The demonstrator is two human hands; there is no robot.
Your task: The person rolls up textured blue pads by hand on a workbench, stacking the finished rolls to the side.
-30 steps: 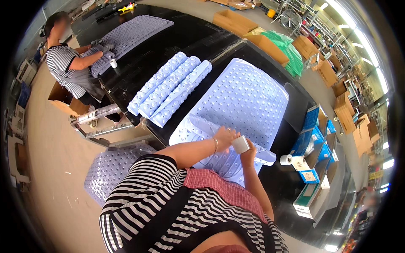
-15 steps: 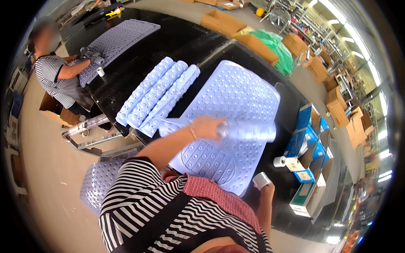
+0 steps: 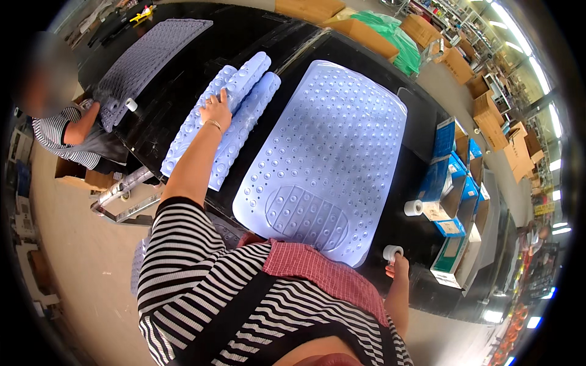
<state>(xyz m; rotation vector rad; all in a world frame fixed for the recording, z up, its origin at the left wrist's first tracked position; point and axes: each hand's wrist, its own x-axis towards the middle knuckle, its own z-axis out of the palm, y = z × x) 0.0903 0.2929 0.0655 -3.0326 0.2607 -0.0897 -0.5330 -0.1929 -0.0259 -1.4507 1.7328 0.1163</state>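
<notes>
My left hand (image 3: 217, 113) lies on a rolled light-blue bath mat (image 3: 245, 74), its fingers over the bumpy surface. That roll rests on top of other rolled mats (image 3: 244, 134) left of centre on the black table. In front of me a flat bath mat (image 3: 336, 140) lies spread out, with round bumps all over and an oval ribbed patch at its near end. Beyond its near right corner, my right hand (image 3: 398, 266) is closed on a white roll of tape (image 3: 392, 252) at the table's near side.
Another white tape roll (image 3: 413, 208) stands by blue and white open cartons (image 3: 448, 189) on the right. At the far left, a co-worker (image 3: 76, 128) works at a greyish mat (image 3: 149, 64), near a white roll (image 3: 131, 104). Cardboard boxes and green sheeting (image 3: 390, 39) lie beyond the table.
My left hand has carried the rolled mat from above the flat mat leftward onto the other rolls. The flat mat now lies fully uncovered. My right hand's tape roll is now lower, at the table.
</notes>
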